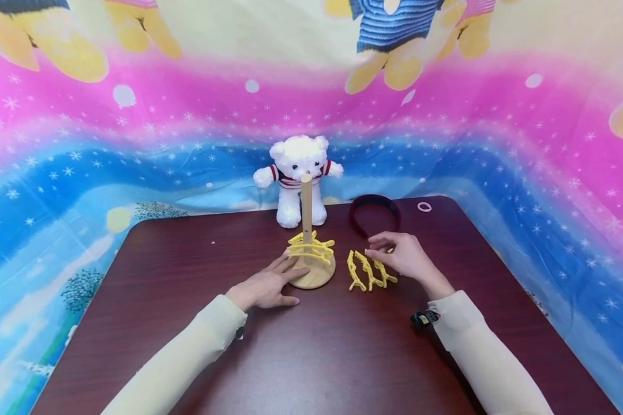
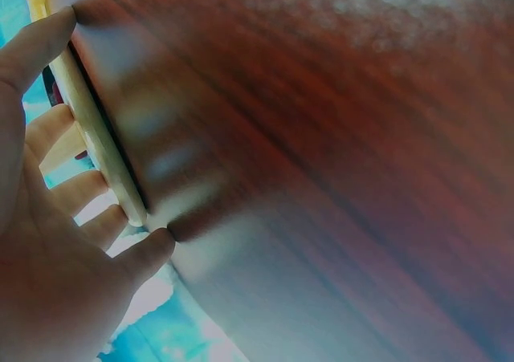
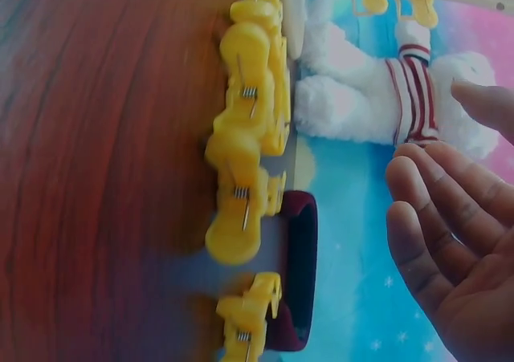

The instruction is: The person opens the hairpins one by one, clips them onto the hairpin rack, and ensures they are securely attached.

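My left hand (image 1: 267,285) rests with fingers spread at the near left side of a round wooden base (image 1: 314,281). In the left wrist view, its fingers lie along the edge of that base (image 2: 103,137). From the base rises a wooden post (image 1: 307,207), with several yellow hair clips (image 1: 314,251) about its lower part. Just to the right, several more yellow hair clips (image 1: 364,271) lie side by side on the table. My right hand (image 1: 407,256) hovers over them; the right wrist view shows the hand (image 3: 470,258) holding nothing, apart from the spring clips (image 3: 241,145).
Behind the post stands a white teddy bear (image 1: 291,202) in a striped top. A dark red headband (image 1: 353,219) lies behind the right hand, and a pale pink hair tie (image 1: 424,207) near the far right corner. Patterned cloth (image 1: 197,150) surrounds the dark wooden table (image 1: 311,357).
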Tool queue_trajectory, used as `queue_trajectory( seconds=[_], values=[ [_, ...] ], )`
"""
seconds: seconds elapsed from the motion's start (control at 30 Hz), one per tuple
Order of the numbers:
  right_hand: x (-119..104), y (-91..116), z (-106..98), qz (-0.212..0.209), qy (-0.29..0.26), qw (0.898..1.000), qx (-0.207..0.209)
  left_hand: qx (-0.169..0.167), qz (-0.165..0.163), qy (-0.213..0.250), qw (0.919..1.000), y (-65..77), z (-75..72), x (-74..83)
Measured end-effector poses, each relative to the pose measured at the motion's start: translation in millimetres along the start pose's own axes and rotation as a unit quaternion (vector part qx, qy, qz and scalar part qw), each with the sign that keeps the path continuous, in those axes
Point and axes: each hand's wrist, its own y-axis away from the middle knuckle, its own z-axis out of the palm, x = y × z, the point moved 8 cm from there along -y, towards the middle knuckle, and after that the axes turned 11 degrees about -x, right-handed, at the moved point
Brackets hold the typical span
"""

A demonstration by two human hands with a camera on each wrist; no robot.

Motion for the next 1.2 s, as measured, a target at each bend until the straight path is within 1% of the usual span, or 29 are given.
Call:
queue_trajectory(
  seconds=[0.2,0.3,0.43,0.53,0.77,0.93,1.03,1.2],
  values=[
    [15,7,-6,0.027,0.004,1.0,0.0,-0.005,-0.011,-0.003,0.9999,-1.2,-0.5,-1.1],
    [22,10,-8,0.034,0.013,0.999,0.002,-0.007,-0.016,-0.005,0.9998,-0.9,-1.2,-1.4],
    [34,12,-10,0.045,0.029,0.999,0.006,-0.008,-0.017,-0.005,0.9998,-0.4,-2.3,-1.1],
    [42,15,-12,0.065,0.035,0.997,0.003,-0.007,-0.016,-0.005,0.9998,-0.7,-2.5,-0.8],
    [61,28,-15,0.111,0.046,0.993,-0.016,-0.006,-0.013,-0.007,0.9999,-1.5,-0.6,-1.1],
    [72,36,-16,0.127,0.061,0.99,-0.017,-0.002,-0.007,-0.004,1.0,-1.3,0.8,-1.3],
    [77,39,-18,0.133,0.077,0.988,-0.012,-0.001,-0.004,-0.003,1.0,-1.0,1.1,-1.0],
    [81,43,-19,0.166,0.089,0.982,-0.019,-0.004,-0.003,-0.002,1.0,-1.1,0.8,0.0]
  ],
)
